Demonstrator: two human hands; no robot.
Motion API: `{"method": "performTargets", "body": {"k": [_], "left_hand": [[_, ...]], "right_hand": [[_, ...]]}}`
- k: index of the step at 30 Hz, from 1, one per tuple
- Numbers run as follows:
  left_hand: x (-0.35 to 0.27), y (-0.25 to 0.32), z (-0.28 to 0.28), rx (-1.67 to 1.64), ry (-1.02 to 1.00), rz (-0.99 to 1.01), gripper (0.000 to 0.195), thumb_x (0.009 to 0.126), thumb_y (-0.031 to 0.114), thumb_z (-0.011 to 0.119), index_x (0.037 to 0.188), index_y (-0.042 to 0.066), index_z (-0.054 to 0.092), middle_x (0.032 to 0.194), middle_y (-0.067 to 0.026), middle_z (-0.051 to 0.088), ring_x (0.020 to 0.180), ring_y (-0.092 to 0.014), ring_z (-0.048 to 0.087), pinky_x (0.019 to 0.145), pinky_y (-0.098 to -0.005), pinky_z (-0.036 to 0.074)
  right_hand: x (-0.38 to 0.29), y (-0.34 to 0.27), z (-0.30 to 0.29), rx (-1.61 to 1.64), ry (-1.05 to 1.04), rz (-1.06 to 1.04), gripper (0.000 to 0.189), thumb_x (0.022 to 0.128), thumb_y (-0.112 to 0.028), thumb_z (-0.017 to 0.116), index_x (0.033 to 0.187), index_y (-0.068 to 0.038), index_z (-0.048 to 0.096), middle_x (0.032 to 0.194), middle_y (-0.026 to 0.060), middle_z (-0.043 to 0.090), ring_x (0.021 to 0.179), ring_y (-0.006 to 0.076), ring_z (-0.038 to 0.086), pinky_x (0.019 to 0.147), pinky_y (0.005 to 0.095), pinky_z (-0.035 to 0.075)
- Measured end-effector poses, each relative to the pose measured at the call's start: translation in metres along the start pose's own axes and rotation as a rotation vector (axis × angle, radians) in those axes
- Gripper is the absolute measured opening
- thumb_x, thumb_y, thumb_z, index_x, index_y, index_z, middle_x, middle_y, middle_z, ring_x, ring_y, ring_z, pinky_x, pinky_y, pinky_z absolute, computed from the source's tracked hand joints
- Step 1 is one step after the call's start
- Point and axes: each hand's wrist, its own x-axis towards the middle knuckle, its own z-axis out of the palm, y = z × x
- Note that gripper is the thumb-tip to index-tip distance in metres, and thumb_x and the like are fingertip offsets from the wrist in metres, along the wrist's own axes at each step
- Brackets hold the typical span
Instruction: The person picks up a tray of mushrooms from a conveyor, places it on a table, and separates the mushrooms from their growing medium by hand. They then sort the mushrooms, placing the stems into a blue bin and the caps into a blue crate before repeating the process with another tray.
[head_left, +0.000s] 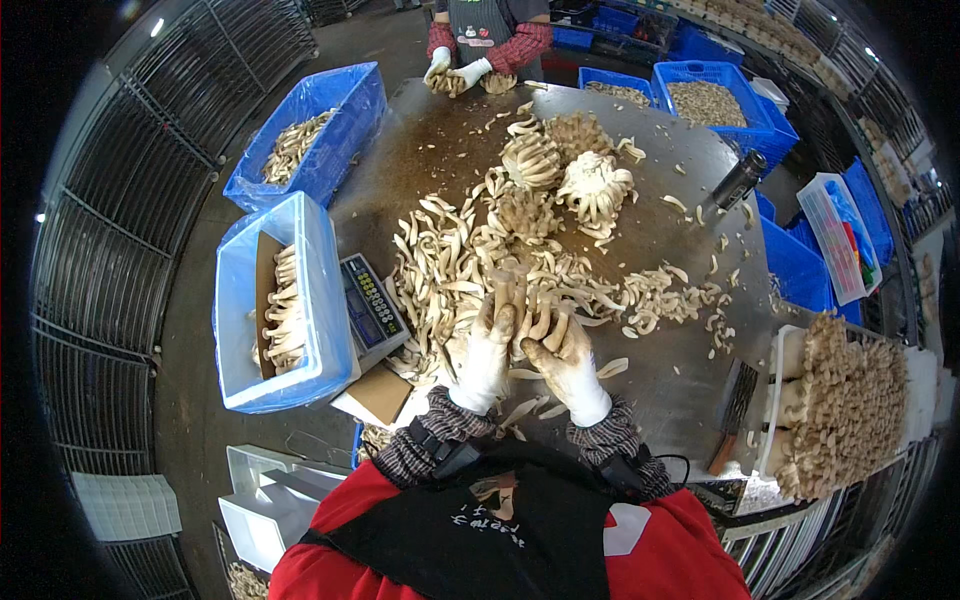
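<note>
Both hands wear white gloves with soiled fingers and meet low in the middle of the view. My left hand (487, 349) and my right hand (564, 360) hold mushroom stems (519, 300) between them, with the fingers curled at the stems' sides. Around and beyond them spreads a pile of loose mushrooms (442, 262) on the metal table (660, 390). Farther off lie whole mushroom clusters, among them a pale one (596, 187) and a brown one (577, 133). Which stems each hand grips singly is hard to tell.
At left stand a blue crate with mushrooms (319, 300), another lined crate (360, 105) and a digital scale (371, 304). At right are a cleaver (735, 405), a black bottle (741, 180) and stacked mushroom clusters (847, 405). Across the table a co-worker's gloved hands (457, 73) hold mushrooms.
</note>
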Motion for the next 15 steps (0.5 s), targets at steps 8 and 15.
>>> {"method": "performTargets", "body": {"k": [8, 15], "left_hand": [[0.007, -0.015, 0.005, -0.186, 0.092, -0.076, 0.059, 0.103, 0.04, 0.044, 0.146, 0.002, 0.032, 0.139, -0.0145, 0.05, 0.123, -0.023, 0.054, 0.099, -0.0358, 0.047], [-0.005, -0.015, -0.027, 1.499, -0.137, 0.114, 0.091, 0.081, 0.003, 0.063, 0.155, 0.001, 0.009, 0.141, -0.0276, 0.044, 0.118, -0.026, 0.056, 0.093, -0.0324, 0.051]], "right_hand": [[0.006, 0.005, -0.006, -0.103, 0.121, 0.013, 0.037, 0.086, 0.01, 0.059, 0.121, 0.0, 0.053, 0.106, 0.0043, 0.059, 0.093, 0.0122, 0.058, 0.082, 0.0248, 0.049], [-0.01, 0.027, -0.02, 0.262, 0.46, 0.121, 0.036, 0.089, -0.002, 0.064, 0.124, -0.004, 0.053, 0.111, 0.0102, 0.06, 0.096, 0.0165, 0.06, 0.079, 0.0281, 0.054]]}}
